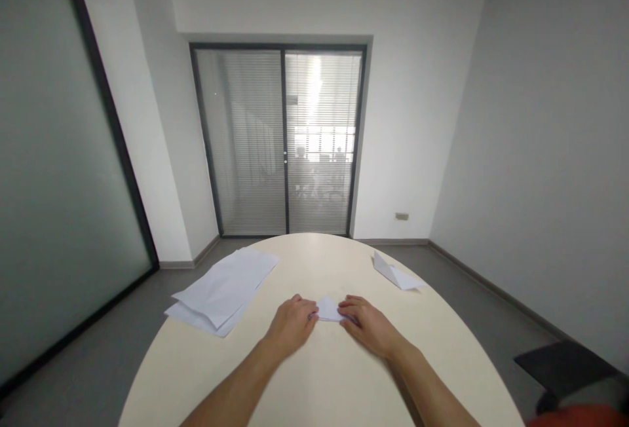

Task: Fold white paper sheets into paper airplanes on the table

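Note:
Between my two hands lies a small folded sheet of white paper (327,310), its visible part coming to a point at the far side. My left hand (293,322) grips the paper's left end, fingers curled and pressed together. At the right end, my right hand (366,323) pinches the paper between thumb and fingers. Both hands rest low on the tabletop and cover the paper's ends, so its full outline is hidden.
A pale round table (314,374) carries several loose white sheets (226,289) on the left. A folded paper piece (396,275) stands partly raised near the right edge. A black chair part (565,365) is at the lower right, beyond the table.

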`<state>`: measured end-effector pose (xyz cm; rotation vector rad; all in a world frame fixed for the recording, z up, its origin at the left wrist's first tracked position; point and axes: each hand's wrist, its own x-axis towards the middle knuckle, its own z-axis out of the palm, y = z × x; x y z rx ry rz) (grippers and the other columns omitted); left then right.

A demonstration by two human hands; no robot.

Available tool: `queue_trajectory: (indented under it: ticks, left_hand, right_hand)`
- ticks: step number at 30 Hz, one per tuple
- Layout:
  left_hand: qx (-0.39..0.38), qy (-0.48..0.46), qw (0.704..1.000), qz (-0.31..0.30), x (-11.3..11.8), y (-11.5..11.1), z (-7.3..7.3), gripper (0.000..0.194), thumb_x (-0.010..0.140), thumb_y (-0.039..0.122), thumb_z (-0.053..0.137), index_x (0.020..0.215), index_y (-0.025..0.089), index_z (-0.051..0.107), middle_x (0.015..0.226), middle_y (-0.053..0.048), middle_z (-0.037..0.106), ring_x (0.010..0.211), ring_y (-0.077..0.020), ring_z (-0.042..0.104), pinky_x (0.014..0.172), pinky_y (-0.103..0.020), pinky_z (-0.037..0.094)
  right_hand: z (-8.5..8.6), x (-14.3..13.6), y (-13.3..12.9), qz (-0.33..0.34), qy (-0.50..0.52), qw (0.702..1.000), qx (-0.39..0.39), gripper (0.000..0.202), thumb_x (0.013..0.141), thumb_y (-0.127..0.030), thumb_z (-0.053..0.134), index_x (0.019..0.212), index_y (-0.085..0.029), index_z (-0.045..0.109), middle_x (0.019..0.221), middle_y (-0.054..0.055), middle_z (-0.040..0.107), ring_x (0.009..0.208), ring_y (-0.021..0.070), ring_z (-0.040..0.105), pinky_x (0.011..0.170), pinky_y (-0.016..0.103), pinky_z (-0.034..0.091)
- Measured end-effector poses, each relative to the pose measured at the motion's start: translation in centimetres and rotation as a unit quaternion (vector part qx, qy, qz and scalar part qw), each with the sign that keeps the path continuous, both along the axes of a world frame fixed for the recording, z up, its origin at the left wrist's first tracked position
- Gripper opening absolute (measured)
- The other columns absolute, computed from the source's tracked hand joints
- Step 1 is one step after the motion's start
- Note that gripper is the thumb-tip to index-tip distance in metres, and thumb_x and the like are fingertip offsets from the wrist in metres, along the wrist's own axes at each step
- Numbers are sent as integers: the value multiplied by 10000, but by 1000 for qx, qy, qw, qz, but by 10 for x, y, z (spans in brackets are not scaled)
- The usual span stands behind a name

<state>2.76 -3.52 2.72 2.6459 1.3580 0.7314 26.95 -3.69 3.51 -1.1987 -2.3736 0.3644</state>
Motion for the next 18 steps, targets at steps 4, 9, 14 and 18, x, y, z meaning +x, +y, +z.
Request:
queue_trajectory:
  ticks: [4, 9, 14, 18]
  left_hand:
    - [-3, -2, 1000, 3, 0, 2, -2, 206, 924, 236, 513, 1051, 227, 675, 1070, -34, 703, 994, -217, 577, 944, -351, 431]
    - [-4, -3, 1000, 5, -1, 1, 0, 218, 930, 259, 495, 1053, 232, 673, 1057, -31, 707, 981, -222, 575, 916, -350, 442]
    - [-15, -11, 1000, 19, -1, 0, 1, 229, 934, 266, 476, 1051, 242, 672, 1038, -25, 710, 968, -219, 576, 886, -335, 447]
    - [-17, -19, 999, 29, -1, 1, 0, 225, 938, 269, 477, 1049, 245, 672, 1026, -25, 711, 964, -215, 586, 875, -325, 448]
  right_hand:
    - [0, 0, 0, -9, 8, 1000, 10, 352, 921, -386, 474, 1121, -204, 700, 1191, 95, 674, 1188, 259, 532, 1065, 415, 389]
    - [4, -2, -2, -18, 6, 1000, 1, 362, 935, -394, 441, 1106, -204, 698, 1155, 93, 679, 1130, 247, 561, 1012, 370, 422]
    - [6, -5, -4, -40, 13, 999, -6, 356, 942, -406, 411, 1063, -225, 692, 1063, 74, 697, 1055, 234, 587, 938, 344, 446]
    - [3, -7, -3, -63, 10, 998, -13, 376, 938, -428, 395, 1054, -230, 693, 1064, 73, 702, 1064, 240, 587, 933, 348, 444]
